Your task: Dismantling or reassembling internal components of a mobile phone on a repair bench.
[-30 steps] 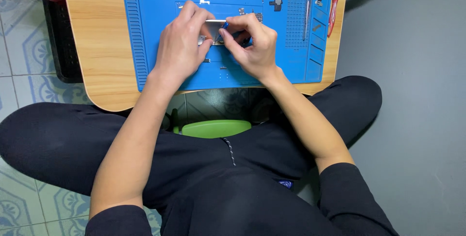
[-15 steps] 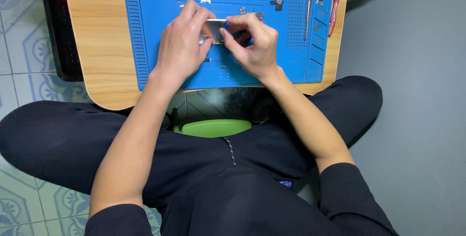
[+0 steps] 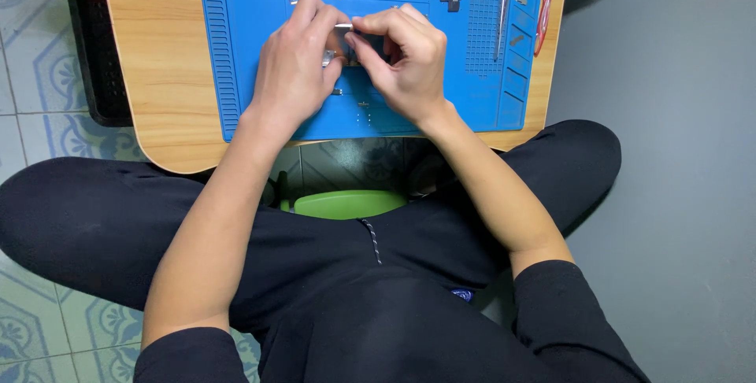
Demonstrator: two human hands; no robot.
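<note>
left hand, right hand, small metal part

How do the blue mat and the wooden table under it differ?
The blue work mat is ridged and divided into small compartments; the wooden table is smooth and grained. The mat is smaller, lying on the table, which shows around it. The mat has square corners; the table's are rounded. Both lie flat.

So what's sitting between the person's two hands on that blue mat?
In the head view, the left hand and right hand nearly meet over the blue mat. Between their fingertips sits a small grey part, mostly hidden, with a thin silvery piece above.
</note>
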